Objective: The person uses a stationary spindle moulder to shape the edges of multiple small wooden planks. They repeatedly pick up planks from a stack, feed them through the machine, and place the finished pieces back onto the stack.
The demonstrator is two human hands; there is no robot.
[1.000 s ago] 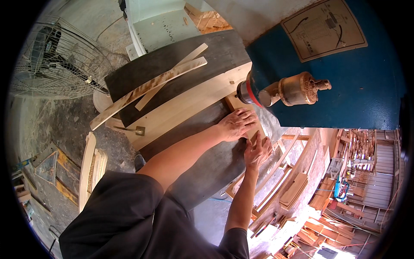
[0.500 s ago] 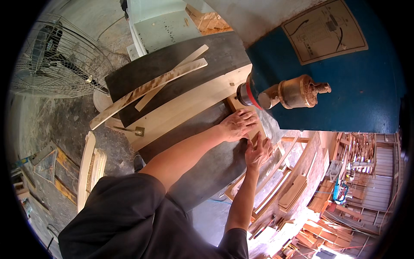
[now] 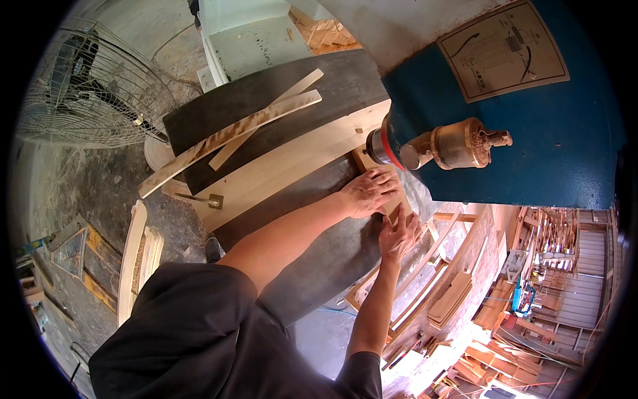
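On the dark metal machine table [image 3: 292,266] lies a short wooden piece [image 3: 403,199], set against a long pale board that acts like a fence [image 3: 292,149]. My left hand [image 3: 369,193] rests over the piece with its fingers bent together on the top and far edge. My right hand [image 3: 400,236] grips its near end, fingers along the wood; the thumb side is partly hidden. Just beyond the hands, a round black cutter head with a red ring [image 3: 383,149] hangs at the piece's far end. The wood under the palms cannot be seen.
A blue machine body [image 3: 505,159] with a dusty metal fitting [image 3: 458,143] stands close on the right. Two crossed thin strips [image 3: 266,113] lie beyond the fence board, near a clamp [image 3: 214,201]. A caged fan [image 3: 93,86] is at far left; wooden frames [image 3: 425,286] lie at right.
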